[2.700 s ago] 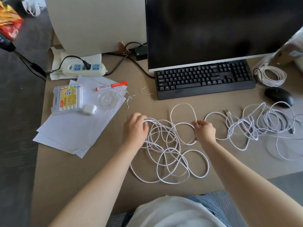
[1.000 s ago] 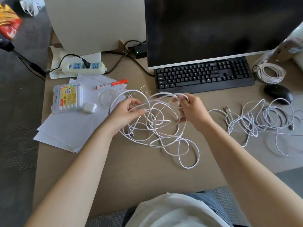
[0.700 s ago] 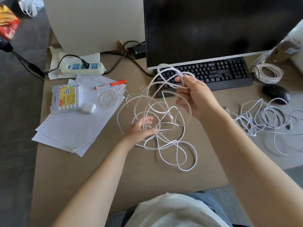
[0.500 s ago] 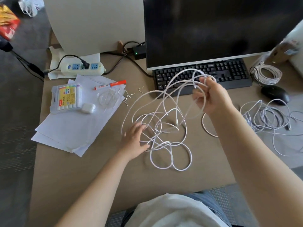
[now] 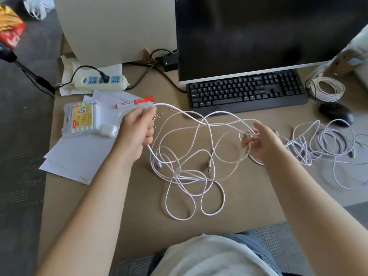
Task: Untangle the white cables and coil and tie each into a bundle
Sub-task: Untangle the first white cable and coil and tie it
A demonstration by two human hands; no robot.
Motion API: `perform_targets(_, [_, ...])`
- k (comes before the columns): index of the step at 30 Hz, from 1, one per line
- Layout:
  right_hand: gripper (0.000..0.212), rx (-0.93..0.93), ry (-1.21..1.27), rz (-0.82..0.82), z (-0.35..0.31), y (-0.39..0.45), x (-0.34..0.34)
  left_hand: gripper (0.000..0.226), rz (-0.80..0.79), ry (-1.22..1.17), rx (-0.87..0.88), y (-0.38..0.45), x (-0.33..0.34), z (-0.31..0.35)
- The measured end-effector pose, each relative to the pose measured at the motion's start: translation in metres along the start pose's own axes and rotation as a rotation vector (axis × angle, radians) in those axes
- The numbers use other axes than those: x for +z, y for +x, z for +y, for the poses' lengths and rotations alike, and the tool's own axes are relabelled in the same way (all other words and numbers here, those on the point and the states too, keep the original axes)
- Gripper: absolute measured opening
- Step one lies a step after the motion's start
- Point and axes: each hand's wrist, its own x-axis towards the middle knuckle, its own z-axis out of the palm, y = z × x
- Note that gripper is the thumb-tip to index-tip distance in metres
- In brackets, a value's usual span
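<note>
Tangled white cable (image 5: 187, 172): loops spread over the desk (image 5: 139, 226) before the keyboard (image 5: 247, 92), upper strands lifted. Left hand (image 5: 137, 130) fisted around one strand; right hand (image 5: 260, 142) pinches several strands in curled fingers. Second loose white cable pile (image 5: 322, 142) lies right, near the mouse (image 5: 336, 113).

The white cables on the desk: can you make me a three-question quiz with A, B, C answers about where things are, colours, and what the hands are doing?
1. Where is the coiled cable?
A. right of the keyboard
B. on the papers
C. under the monitor

2. What colour is the marker's cap?
A. green
B. orange-red
C. black

3. What does the left hand do?
A. lies flat
B. grips a cable
C. types

Answers:
1 A: the coiled cable lies beside the keyboard.
2 B: the marker shows it.
3 B: the left hand curls round the tangled cable.
</note>
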Motion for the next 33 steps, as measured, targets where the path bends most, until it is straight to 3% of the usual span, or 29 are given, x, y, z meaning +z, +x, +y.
perform_targets(5, [0.019, -0.026, -0.191, 0.029, 0.010, 0.002, -0.010, 0.022, -0.217, -0.164, -0.225, 0.009, 0.010, 0.032])
perform_targets(8, [0.012, -0.173, -0.484, 0.113, 0.020, 0.007, -0.012, 0.008, -0.276, -0.359, -0.304, 0.024, 0.027, 0.027])
perform_targets(10, [0.044, -0.257, -0.649, 0.142, 0.025, 0.007, -0.013, 0.027, -0.251, -0.383, -0.296, 0.034, 0.036, 0.012])
perform_targets(12, [0.062, -0.338, -0.850, 0.175, 0.030, 0.004, -0.012, 0.045, -0.222, -0.230, -0.252, 0.040, 0.044, -0.009])
perform_targets(15, [0.066, -0.504, -1.235, 0.276, 0.043, -0.006, -0.011, 0.055, -0.184, 0.058, -0.195, 0.047, 0.040, -0.054])
perform_targets(16, [0.066, -0.603, -1.331, 0.323, 0.048, -0.011, -0.010, 0.056, -0.130, 0.132, -0.170, 0.049, 0.034, -0.071])
perform_targets(18, [0.062, -0.877, -1.446, 0.348, 0.059, -0.018, -0.009, 0.050, 0.131, 0.305, -0.169, 0.050, 0.019, -0.101])
perform_targets(20, [0.053, -1.190, -1.517, 0.261, 0.073, -0.023, -0.007, 0.038, 0.364, 0.480, -0.124, 0.040, 0.003, -0.130])
perform_targets(22, [0.041, -1.398, -1.547, 0.085, 0.087, -0.023, -0.001, 0.032, 0.271, 0.571, -0.045, 0.019, 0.003, -0.153])
perform_targets(23, [0.035, -1.396, -1.591, -0.025, 0.095, -0.022, 0.003, 0.030, 0.148, 0.641, -0.001, 0.009, 0.006, -0.163])
perform_targets(25, [0.034, -1.169, -1.776, -0.179, 0.109, -0.020, 0.008, 0.023, -0.064, 0.909, 0.074, -0.009, 0.013, -0.177])
perform_targets(27, [0.042, -0.934, -2.020, -0.192, 0.123, -0.012, 0.008, 0.043, -0.127, 1.122, 0.120, -0.022, 0.018, -0.190])
perform_targets(30, [0.047, -0.777, -2.211, -0.154, 0.133, -0.005, -0.001, 0.047, -0.133, 1.090, 0.157, -0.029, 0.023, -0.195])
perform_targets(33, [0.040, -0.712, -2.252, -0.112, 0.129, 0.000, -0.013, 0.043, -0.130, 0.889, 0.066, -0.029, 0.020, -0.184])
